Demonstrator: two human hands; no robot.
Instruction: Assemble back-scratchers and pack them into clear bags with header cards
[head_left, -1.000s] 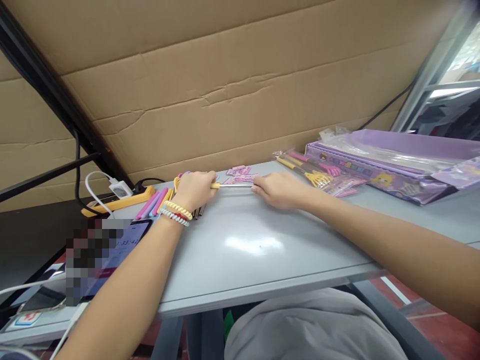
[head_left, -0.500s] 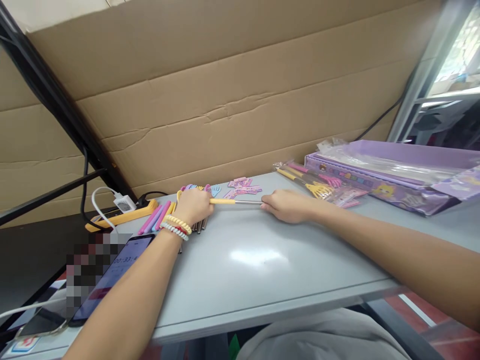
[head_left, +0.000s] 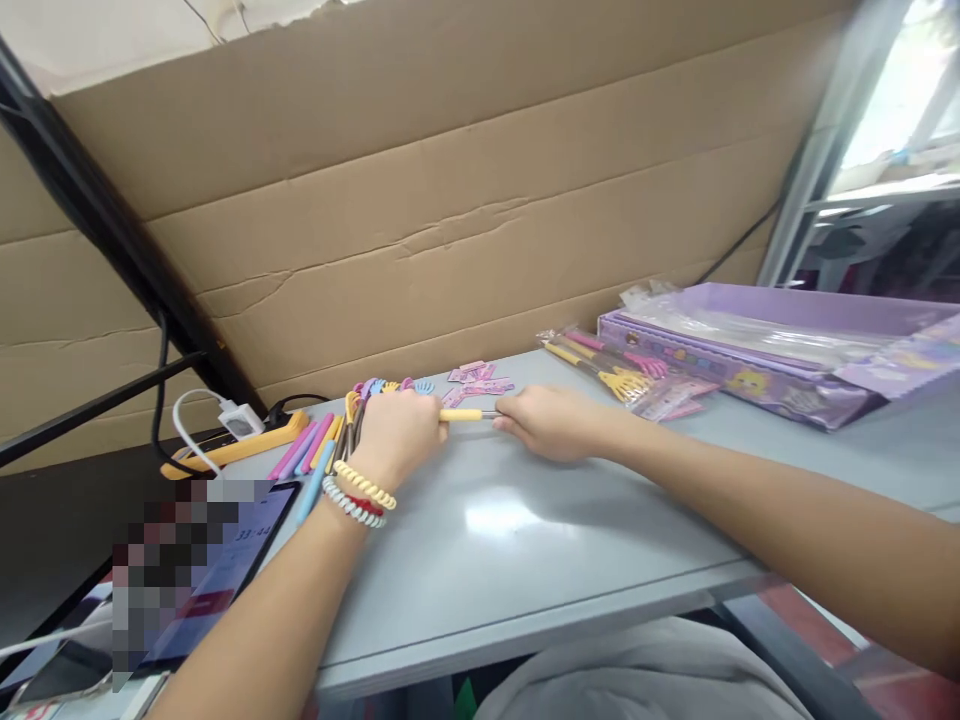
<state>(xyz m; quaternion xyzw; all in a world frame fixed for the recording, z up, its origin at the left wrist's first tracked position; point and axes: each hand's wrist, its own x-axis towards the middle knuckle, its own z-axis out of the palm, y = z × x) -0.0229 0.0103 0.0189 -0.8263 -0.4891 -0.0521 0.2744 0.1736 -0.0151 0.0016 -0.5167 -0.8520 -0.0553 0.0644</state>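
Between my hands is a back scratcher with a yellow handle (head_left: 463, 414) and a thin metal rod. My left hand (head_left: 405, 432) is closed around its handle side. My right hand (head_left: 540, 422) pinches the metal rod, with only a short piece of rod showing. Whatever sits inside each fist is hidden. Beside my left hand lie several loose back scratchers with hand-shaped heads (head_left: 390, 386). Pink, purple, blue and yellow handles (head_left: 315, 446) are spread to the left of my wrist.
Pink printed cards (head_left: 480, 380) lie at the back. Bagged back scratchers (head_left: 600, 368) rest by a purple box (head_left: 739, 380) holding clear plastic bags. A yellow power strip (head_left: 247, 446) and a phone (head_left: 225, 590) are at the left. Cardboard (head_left: 465, 220) walls off the table's rear.
My hands have come closer together, so less metal rod shows between them. My left hand has shifted right and slightly down. The camera view has moved a little.
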